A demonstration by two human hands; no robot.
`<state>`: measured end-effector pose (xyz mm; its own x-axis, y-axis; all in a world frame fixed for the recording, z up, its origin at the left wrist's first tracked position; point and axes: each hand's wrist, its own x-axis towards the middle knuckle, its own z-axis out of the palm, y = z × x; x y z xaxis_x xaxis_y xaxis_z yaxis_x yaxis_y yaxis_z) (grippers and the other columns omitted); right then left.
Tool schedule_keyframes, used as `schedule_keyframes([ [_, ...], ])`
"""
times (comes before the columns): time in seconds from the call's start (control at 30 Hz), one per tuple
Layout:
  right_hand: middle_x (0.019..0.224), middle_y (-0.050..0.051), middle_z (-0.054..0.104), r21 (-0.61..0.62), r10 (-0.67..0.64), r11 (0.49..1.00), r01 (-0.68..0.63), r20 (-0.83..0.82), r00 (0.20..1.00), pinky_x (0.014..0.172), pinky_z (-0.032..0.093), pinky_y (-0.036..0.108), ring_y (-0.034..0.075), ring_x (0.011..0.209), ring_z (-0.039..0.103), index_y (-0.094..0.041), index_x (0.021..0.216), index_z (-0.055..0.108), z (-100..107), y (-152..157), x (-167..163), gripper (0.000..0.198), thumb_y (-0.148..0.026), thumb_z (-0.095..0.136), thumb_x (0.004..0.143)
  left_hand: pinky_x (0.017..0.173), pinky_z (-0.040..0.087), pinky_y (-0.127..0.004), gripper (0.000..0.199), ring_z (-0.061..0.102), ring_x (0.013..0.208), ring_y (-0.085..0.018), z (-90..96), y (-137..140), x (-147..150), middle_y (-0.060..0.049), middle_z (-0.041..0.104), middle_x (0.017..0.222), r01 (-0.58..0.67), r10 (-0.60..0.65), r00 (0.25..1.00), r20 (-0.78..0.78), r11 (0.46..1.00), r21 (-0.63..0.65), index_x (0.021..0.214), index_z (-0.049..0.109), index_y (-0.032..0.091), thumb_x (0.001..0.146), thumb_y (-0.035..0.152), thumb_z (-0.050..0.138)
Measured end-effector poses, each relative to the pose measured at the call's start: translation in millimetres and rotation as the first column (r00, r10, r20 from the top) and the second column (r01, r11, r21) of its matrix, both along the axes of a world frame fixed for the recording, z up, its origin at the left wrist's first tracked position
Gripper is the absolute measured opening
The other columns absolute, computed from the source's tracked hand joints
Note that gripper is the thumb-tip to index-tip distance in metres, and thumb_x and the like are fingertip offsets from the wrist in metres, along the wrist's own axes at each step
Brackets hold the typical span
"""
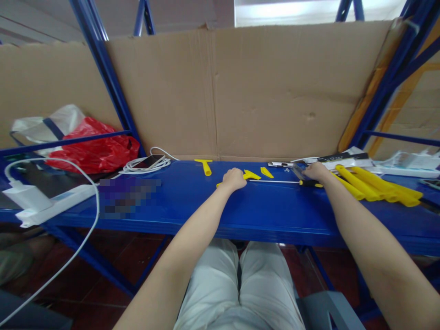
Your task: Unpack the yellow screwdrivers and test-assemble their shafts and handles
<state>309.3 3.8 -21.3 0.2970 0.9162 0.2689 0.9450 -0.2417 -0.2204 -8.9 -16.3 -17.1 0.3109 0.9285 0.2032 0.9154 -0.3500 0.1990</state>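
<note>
My left hand (234, 178) is closed around a yellow plastic part (252, 175), whose forked end sticks out to the right. Just beside it, the thin metal shaft of a screwdriver (311, 183) lies across the blue table, with its black and yellow handle below my right hand (316, 171). That hand's fingers are curled down at a small clear plastic bag (299, 172), and what they pinch is hidden. Between the hands are a small yellow piece (266, 172) and a few tiny screws (287, 169). A yellow T-shaped part (205, 167) rests farther left.
Several yellow tubular handles (374, 183) are piled at right, before a white power strip (409, 170). At left are a phone (149, 161), a coiled white cable (144, 170), a red plastic bag (98, 145) and another power strip (65, 201). Cardboard (220, 91) walls the back.
</note>
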Motion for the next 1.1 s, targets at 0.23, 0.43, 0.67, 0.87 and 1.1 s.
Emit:
schedule_keyframes([
  [0.23, 0.052, 0.006, 0.058, -0.018, -0.031, 0.999, 0.03, -0.064, 0.997, 0.052, 0.039, 0.026, 0.019, 0.059, 0.058, -0.018, 0.052, 0.061, 17, -16, -33, 0.021, -0.026, 0.058, 0.07, 0.085, 0.047, -0.032, 0.034, 0.06, 0.105, -0.025, -8.6, 4, 2, -0.013, 0.065, 0.113, 0.036, -0.037, 0.999, 0.014, 0.997, 0.074, 0.112, 0.056, 0.014, 0.079, 0.011, 0.049],
  [0.43, 0.052, 0.001, 0.057, 0.136, 0.197, 0.977, -0.163, -0.291, 0.936, 0.051, 0.037, 0.023, 0.014, 0.055, 0.052, -0.018, 0.055, 0.06, 13, -18, -52, 0.017, -0.026, 0.062, 0.069, 0.091, 0.045, -0.032, 0.039, 0.057, 0.111, -0.024, -14.3, 11, -1, -0.011, 0.062, 0.12, 0.098, -0.098, 0.995, -0.004, 0.991, 0.086, 0.119, 0.052, 0.015, 0.08, 0.009, 0.049],
  [0.67, 0.054, -0.001, 0.057, 0.193, 0.424, 0.905, -0.38, -0.505, 0.752, 0.058, 0.039, 0.022, 0.012, 0.057, 0.052, -0.016, 0.057, 0.058, 5, -16, -83, 0.012, -0.021, 0.06, 0.068, 0.097, 0.041, -0.03, 0.045, 0.054, 0.115, -0.021, -13.2, 11, 1, -0.01, 0.059, 0.122, 0.123, -0.13, 0.991, 0.043, 0.985, 0.123, 0.122, 0.052, 0.016, 0.078, 0.006, 0.05],
  [0.87, 0.054, -0.001, 0.056, 0.204, 0.444, 0.893, -0.402, -0.558, 0.701, 0.056, 0.039, 0.021, 0.01, 0.055, 0.05, -0.017, 0.057, 0.056, -4, -10, -97, 0.012, -0.02, 0.06, 0.068, 0.096, 0.042, -0.029, 0.042, 0.055, 0.112, -0.021, -11.2, 8, 2, -0.01, 0.058, 0.121, 0.131, -0.146, 0.981, 0.124, 0.984, 0.125, 0.12, 0.054, 0.018, 0.079, 0.008, 0.051],
  [1.1, 0.056, 0.0, 0.058, 0.183, 0.408, 0.906, -0.382, -0.621, 0.669, 0.055, 0.038, 0.022, 0.01, 0.054, 0.05, -0.016, 0.063, 0.06, 0, -15, -109, 0.01, -0.02, 0.058, 0.072, 0.095, 0.042, -0.029, 0.04, 0.055, 0.111, -0.021, -12.0, 9, 3, -0.01, 0.058, 0.12, 0.141, -0.16, 0.975, 0.152, 0.982, 0.126, 0.118, 0.055, 0.018, 0.079, 0.009, 0.051],
])
